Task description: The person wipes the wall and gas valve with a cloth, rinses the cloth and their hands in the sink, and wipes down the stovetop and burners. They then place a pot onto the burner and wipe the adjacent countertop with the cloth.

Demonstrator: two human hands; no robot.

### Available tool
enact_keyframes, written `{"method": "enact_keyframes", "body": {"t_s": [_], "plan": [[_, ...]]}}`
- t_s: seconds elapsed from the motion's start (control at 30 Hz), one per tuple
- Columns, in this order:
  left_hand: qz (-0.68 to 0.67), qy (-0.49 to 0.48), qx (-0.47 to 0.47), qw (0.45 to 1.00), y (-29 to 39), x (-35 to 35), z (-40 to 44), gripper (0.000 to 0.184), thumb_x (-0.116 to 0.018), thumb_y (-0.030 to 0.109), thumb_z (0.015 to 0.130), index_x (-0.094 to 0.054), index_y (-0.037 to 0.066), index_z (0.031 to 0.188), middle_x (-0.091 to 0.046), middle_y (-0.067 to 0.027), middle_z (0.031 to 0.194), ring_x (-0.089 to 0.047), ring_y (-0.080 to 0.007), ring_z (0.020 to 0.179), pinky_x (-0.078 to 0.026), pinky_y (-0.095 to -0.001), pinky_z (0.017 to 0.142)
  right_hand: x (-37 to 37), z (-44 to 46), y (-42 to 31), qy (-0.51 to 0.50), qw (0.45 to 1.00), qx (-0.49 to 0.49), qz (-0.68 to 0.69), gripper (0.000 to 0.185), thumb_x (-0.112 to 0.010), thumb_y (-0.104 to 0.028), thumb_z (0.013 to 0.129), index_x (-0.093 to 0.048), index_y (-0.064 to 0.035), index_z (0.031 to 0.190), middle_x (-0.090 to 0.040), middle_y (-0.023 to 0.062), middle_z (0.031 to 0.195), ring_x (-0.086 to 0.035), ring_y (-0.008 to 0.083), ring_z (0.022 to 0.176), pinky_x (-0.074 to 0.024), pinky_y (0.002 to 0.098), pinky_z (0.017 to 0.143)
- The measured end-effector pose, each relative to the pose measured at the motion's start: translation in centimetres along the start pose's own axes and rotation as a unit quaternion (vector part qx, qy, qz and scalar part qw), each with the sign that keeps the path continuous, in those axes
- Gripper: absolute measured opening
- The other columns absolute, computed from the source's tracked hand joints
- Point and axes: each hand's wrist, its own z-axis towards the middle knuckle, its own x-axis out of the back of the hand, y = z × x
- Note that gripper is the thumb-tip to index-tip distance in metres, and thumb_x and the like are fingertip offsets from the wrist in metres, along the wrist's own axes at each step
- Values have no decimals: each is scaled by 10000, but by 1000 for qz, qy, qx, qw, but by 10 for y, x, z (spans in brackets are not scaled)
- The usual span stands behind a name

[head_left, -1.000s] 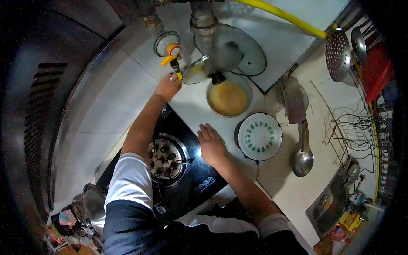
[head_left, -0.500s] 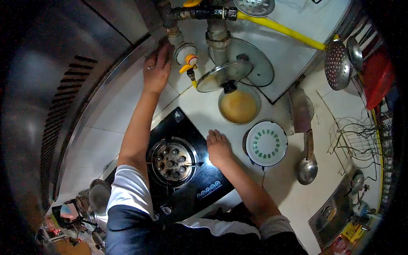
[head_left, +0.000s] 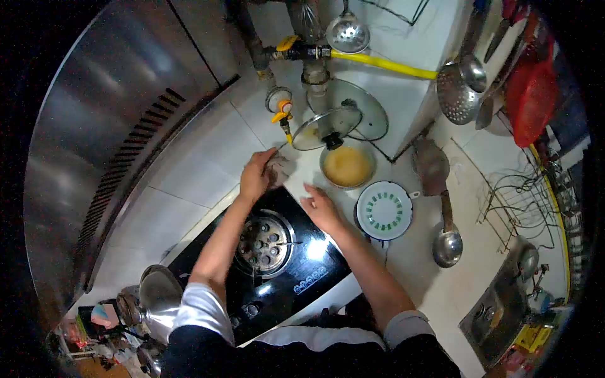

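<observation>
Down from the wall [head_left: 170,205] beside the pipe [head_left: 315,79], where it was reaching half a second ago, the left hand [head_left: 254,177] has come to the far corner of the hob [head_left: 283,293]. Just beyond that corner, on the surface [head_left: 450,296] near the wall, lies what looks like a greyish cloth [head_left: 278,170], blurred, partly under the hand. Left fingers bend down over it, which would suit pressing it flat; whether they grip it cannot be told. The right hand [head_left: 323,213] stays at the hob's right edge, fingers loosely bent and apart, nothing seen in them, perhaps there to steady the body as the left arm stretches over the burner [head_left: 263,244]. Beyond the right hand, toward the surface's back corner, an uncovered pot [head_left: 348,169] holds yellowish liquid. Its likely lid [head_left: 322,123] stands tilted behind it, seemingly propped against the pipe to save room, knob outward. Nearer, a white plate [head_left: 384,211] with a green ring sits upright, apart from the hob, probably to leave the right hand room.
</observation>
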Motion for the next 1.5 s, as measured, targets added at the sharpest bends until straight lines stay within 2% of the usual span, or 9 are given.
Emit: {"method": "enact_keyframes", "body": {"t_s": [0.03, 0.1, 0.27, 0.43, 0.63, 0.77, 0.87, 1.17, 1.5], "plan": [[-170, 43, 15, 984, 18, 7, -9, 483, -540, 17, 791, -489, 93, 1265, -542, -134, 1134, -519, -325, 1047, -430, -349, 898, -1, 0, -4, 91, 977, 42, 186, 502, -551, -215, 898, -373, -100, 1353, -431, 149, 1319, -422, 267, 1200, -403, 358, 944], [-306, 59, 92, 946, 57, 14, -25, 506, -507, 14, 839, -414, 76, 1332, -533, -166, 1164, -521, -304, 1070, -396, -329, 937, 7, 6, -27, 138, 958, 87, 236, 533, -552, -207, 904, -330, -101, 1376, -435, 140, 1308, -429, 233, 1182, -393, 332, 943], [-277, 47, 59, 958, 139, 23, -64, 597, -517, 84, 839, -293, 39, 1389, -392, -231, 1329, -398, -340, 1214, -299, -380, 1027, 26, -8, -75, 145, 910, 150, 359, 553, -577, -176, 897, -320, -92, 1380, -457, 107, 1268, -441, 163, 1138, -373, 275, 943], [-148, 129, -8, 981, 164, 51, -112, 708, -606, 117, 724, -325, 31, 1368, -413, -188, 1321, -344, -333, 1237, -255, -408, 1047, 65, -39, -95, -8, 948, 116, 295, 497, -601, -78, 826, -433, -62, 1293, -532, 74, 1146, -490, 149, 1061, -411, 288, 906], [-203, 56, 47, 977, 186, 75, -186, 453, -625, 70, 717, -552, 24, 1163, -565, -159, 1145, -503, -309, 1076, -356, -387, 972, 128, -11, -154, 303, 898, 291, 130, 371, -646, -123, 790, -519, -55, 1133, -566, 181, 1086, -576, 310, 935, -459, 378, 817], [-229, 51, 71, 969, 195, 55, -220, 382, -628, 20, 739, -588, 38, 1118, -586, -127, 1110, -567, -253, 988, -438, -324, 871, 151, 29, -177, 327, 880, 341, 58, 398, -658, -147, 786, -515, -44, 1143, -560, 188, 1063, -558, 336, 914, -449, 389, 800], [-268, 57, 100, 956, 216, 60, -230, 341, -635, 9, 738, -614, 41, 1077, -617, -114, 1048, -584, -228, 938, -447, -308, 842, 133, 52, -163, 339, 912, 224, 60, 470, -661, -194, 785, -488, -13, 1183, -519, 198, 1094, -496, 329, 1026, -404, 403, 869], [-164, 69, 97, 979, 223, 78, -243, 291, -614, 37, 757, -619, 61, 1047, -611, -132, 1031, -575, -304, 968, -445, -359, 857, 82, 125, -194, 390, 878, 247, 130, 587, -643, -203, 774, -407, 89, 1225, -466, 265, 1195, -395, 413, 1159, -325, 442, 990], [-107, 8, 78, 991, 228, 71, -239, 291, -610, 52, 763, -608, 79, 1052, -596, -107, 1030, -566, -289, 958, -459, -359, 826, 125, 111, -199, 255, 937, 148, -187, 364, -610, -161, 741, -567, 8, 1060, -533, 223, 1143, -558, 384, 979, -461, 430, 838]]}}
